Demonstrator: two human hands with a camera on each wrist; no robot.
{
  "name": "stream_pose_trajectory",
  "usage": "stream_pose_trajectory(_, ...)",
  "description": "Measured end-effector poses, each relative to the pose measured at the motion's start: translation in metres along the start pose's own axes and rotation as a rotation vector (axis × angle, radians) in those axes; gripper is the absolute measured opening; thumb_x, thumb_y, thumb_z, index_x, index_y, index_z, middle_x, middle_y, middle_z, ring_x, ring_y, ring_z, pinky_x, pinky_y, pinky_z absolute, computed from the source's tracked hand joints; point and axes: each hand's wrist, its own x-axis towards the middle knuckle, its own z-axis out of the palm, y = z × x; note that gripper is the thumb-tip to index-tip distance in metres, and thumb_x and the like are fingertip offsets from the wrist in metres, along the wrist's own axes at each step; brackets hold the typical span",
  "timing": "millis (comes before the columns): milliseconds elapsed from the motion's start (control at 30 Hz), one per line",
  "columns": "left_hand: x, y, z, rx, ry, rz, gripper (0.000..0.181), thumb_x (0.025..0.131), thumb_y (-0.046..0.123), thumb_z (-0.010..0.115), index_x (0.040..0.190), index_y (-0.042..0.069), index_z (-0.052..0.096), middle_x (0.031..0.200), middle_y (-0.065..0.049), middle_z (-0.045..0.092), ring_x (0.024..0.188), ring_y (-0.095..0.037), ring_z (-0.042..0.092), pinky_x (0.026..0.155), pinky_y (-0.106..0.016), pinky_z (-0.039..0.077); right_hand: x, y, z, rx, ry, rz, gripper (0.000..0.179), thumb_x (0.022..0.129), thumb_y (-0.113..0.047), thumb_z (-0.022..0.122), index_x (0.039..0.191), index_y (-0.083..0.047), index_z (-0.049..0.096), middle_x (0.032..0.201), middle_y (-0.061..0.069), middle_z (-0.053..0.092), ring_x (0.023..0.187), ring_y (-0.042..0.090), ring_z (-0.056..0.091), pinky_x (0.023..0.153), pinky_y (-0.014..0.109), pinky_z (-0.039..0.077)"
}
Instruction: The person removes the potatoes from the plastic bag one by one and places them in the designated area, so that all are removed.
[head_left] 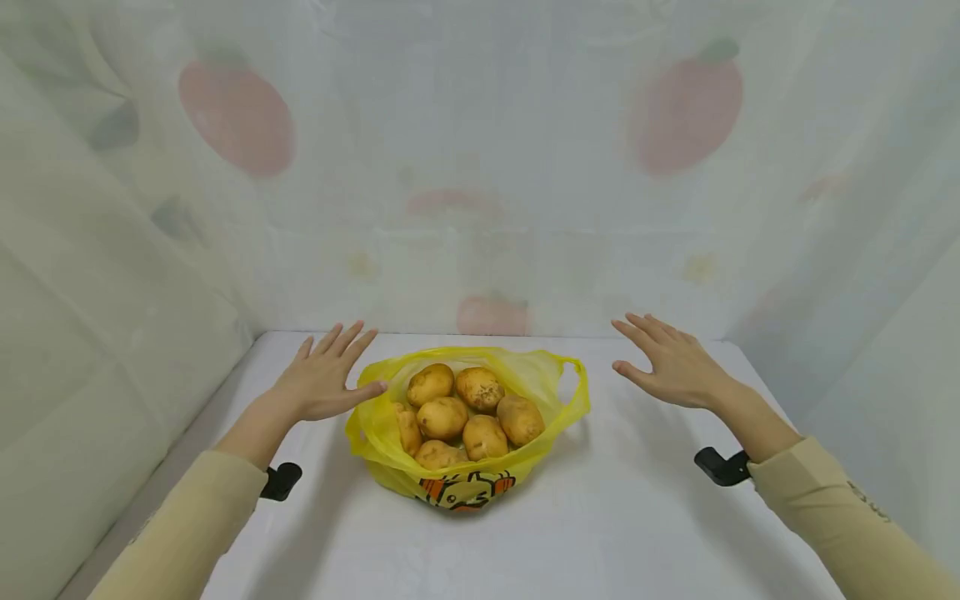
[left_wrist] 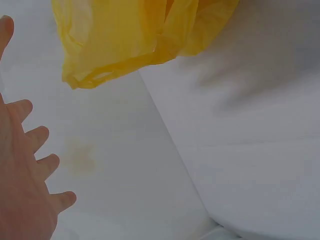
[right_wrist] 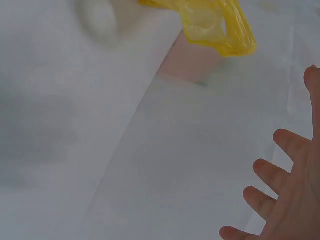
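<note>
A yellow plastic bag point(head_left: 382, 454) stands with its mouth spread wide on the white table, several potatoes point(head_left: 442, 417) inside it. Its front carries a printed cartoon face. My left hand point(head_left: 324, 385), fingers spread, hovers at the bag's left side; in the head view the thumb overlaps the rim, and whether it touches I cannot tell. To the right of the bag, apart from it, my right hand point(head_left: 672, 364) is held up with straight fingers and nothing in it. Both wrist views catch part of the bag point(left_wrist: 120, 37) point(right_wrist: 240, 30) beyond the spread fingers.
The white table point(head_left: 600, 533) ends at a pale curtain point(head_left: 555, 167) printed with red fruit. More pale cloth point(head_left: 82, 333) hangs along the left side, and a similar sheet on the right. A black wrist mount point(head_left: 281, 482) sticks out at each sleeve.
</note>
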Motion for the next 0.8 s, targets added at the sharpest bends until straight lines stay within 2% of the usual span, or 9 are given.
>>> stream_pose_trajectory(167, -0.004, -0.006, 0.003, -0.035, 0.023, -0.002, 0.090, 0.082, 0.073, 0.036, 0.149, 0.018, 0.011, 0.154, -0.015, 0.008, 0.137, -0.042, 0.010, 0.105, -0.065, 0.006, 0.002, -0.003, 0.002, 0.029, 0.052, -0.037, 0.064, 0.090, -0.046, 0.050, 0.142, -0.014, 0.034, 0.145, 0.016, 0.034, 0.130, 0.044, 0.029, 0.095, 0.065, 0.029)
stream_pose_trajectory(333, -0.009, -0.010, 0.007, -0.076, 0.035, -0.004, 0.090, 0.081, 0.072, 0.038, 0.149, 0.019, 0.012, 0.153, -0.018, 0.010, 0.135, -0.045, 0.014, 0.104, -0.066, 0.010, 0.002, -0.008, 0.004, 0.064, 0.066, -0.051, 0.063, 0.089, -0.045, 0.053, 0.142, -0.014, 0.035, 0.145, 0.015, 0.035, 0.130, 0.043, 0.031, 0.097, 0.064, 0.028)
stream_pose_trajectory(800, -0.020, -0.008, 0.024, -0.160, 0.116, 0.029, 0.089, 0.080, 0.068, 0.048, 0.148, 0.020, 0.019, 0.148, -0.021, 0.023, 0.129, -0.046, 0.029, 0.101, -0.063, 0.022, 0.005, -0.023, 0.009, 0.118, 0.127, -0.110, 0.063, 0.087, -0.038, 0.058, 0.141, -0.014, 0.036, 0.144, 0.014, 0.037, 0.128, 0.039, 0.035, 0.100, 0.058, 0.031)
